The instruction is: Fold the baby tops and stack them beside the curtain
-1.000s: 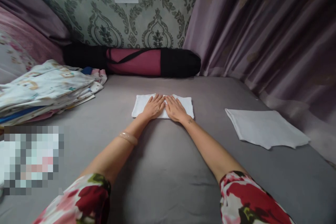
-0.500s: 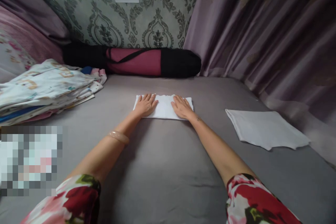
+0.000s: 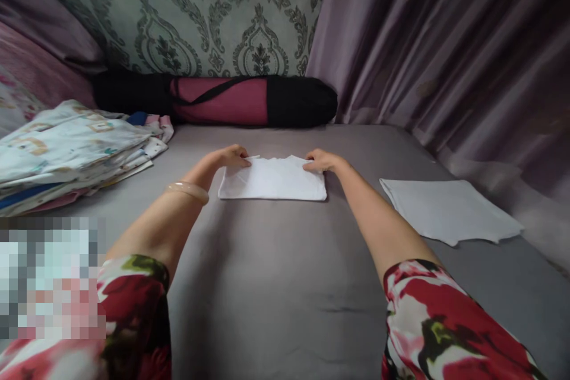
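White cloth (image 3: 278,183) is lying on the grey sheet (image 3: 276,273), mid-view, straight in front of the person. It is showing plain white, no print, folded into a wide, low rectangle. Near edge is running almost straight, its two corners softly rounded, a thin rim of layers showing along it. Far edge is looking less regular: dipping slightly in the middle, rising to small points towards either hand. Top face is lying mostly smooth, with faint creasing and a light shadow towards the left end.

Left hand (image 3: 232,156) is gripping the far left corner; thumb is resting on top, fingers bending over the far edge, narrow on the cloth. Right hand (image 3: 323,161) is doing likewise at the far right corner, thumb on top, fingers close together. Whether that far edge is lifting off the sheet, cannot tell.

Left wrist is wearing a pale bangle (image 3: 187,192). Off to the right, well apart, a second white piece (image 3: 449,209) is lying flat, its near edge scalloped. On the left, a pile of folded clothes (image 3: 66,142) is sitting; behind, a black-and-maroon bag (image 3: 220,104) is lying along the patterned wall (image 3: 240,18).
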A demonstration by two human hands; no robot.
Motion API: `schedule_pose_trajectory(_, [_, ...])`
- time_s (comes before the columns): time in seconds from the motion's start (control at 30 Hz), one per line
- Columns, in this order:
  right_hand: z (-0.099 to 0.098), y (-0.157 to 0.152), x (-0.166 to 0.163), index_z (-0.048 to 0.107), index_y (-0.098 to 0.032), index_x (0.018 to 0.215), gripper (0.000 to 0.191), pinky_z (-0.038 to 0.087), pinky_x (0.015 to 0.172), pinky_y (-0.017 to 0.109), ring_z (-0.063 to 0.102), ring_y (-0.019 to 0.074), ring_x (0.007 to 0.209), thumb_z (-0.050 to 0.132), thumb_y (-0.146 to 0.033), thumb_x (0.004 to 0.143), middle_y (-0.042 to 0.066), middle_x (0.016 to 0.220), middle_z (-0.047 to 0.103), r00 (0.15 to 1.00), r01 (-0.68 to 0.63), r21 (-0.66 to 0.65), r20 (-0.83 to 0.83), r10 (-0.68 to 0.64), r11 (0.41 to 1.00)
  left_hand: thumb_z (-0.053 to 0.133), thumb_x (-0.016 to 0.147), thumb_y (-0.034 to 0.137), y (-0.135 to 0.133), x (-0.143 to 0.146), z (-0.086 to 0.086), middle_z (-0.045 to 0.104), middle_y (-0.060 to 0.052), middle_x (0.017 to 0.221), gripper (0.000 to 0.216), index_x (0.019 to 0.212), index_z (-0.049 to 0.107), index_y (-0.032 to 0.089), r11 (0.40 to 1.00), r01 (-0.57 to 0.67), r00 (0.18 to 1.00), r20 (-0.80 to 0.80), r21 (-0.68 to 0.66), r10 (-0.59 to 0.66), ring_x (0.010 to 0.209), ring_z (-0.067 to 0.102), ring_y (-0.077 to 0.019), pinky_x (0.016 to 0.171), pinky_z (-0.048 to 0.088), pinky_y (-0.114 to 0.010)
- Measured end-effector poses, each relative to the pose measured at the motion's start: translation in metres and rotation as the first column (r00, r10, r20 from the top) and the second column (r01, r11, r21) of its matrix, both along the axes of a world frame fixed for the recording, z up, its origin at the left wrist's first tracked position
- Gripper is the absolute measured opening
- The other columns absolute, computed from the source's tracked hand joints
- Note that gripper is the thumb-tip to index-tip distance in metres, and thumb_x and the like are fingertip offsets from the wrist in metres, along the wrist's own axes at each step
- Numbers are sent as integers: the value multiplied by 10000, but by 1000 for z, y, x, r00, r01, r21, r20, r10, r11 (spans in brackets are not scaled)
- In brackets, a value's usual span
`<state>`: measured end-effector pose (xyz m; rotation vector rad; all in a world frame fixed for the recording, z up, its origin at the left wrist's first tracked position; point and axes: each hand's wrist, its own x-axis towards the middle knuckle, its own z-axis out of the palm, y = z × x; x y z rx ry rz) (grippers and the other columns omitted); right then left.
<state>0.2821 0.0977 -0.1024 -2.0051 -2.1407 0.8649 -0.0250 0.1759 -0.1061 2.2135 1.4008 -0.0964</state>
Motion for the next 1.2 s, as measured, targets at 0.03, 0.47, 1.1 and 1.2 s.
schedule_pose_trajectory(0.03, [4, -2, 2, 707, -173, 988, 224, 474, 677, 248, 637, 172, 801, 614, -241, 795, 58, 966, 716, 1000, 4, -2, -29, -4, 1000, 591, 681, 442, -1, -3, 1, 691, -56, 859, 385, 933, 692, 168, 1000, 10, 999, 34, -5, -10, 800, 618, -214, 654, 436, -262])
schedule_pose_trajectory(0.47, [68, -76, 18, 674, -181, 888, 250, 487, 731, 309, 620, 185, 788, 682, -373, 729, 47, 874, 711, 891, 47, 370, -436, 129, 928, 652, 709, 476, -79, -31, 93, 660, -40, 852, 382, 931, 640, 166, 980, 29, 857, 500, 197, -126, 783, 601, -167, 683, 459, -267])
schedule_pose_trajectory(1.1, [-20, -239, -3, 672, -206, 1123, 461, 360, 1042, 380, 531, 215, 1196, 418, -29, 781, 89, 1240, 634, 934, -357, 516, 177, 311, 779, 432, 802, 191, -240, -73, -15, 677, -48, 1174, 357, 1037, 687, 271, 846, 274, 936, 77, 457, -345, 1080, 600, -207, 1082, 226, -445])
schedule_pose_trajectory(1.2, [-13, -234, -16, 717, -195, 958, 351, 360, 1046, 374, 567, 217, 1138, 432, -73, 793, 87, 1195, 660, 964, -266, 534, 159, 213, 803, 467, 841, 282, -241, -62, -4, 699, -43, 1124, 245, 925, 694, 244, 871, 210, 952, 109, 444, -285, 1047, 616, -209, 1075, 252, -434])
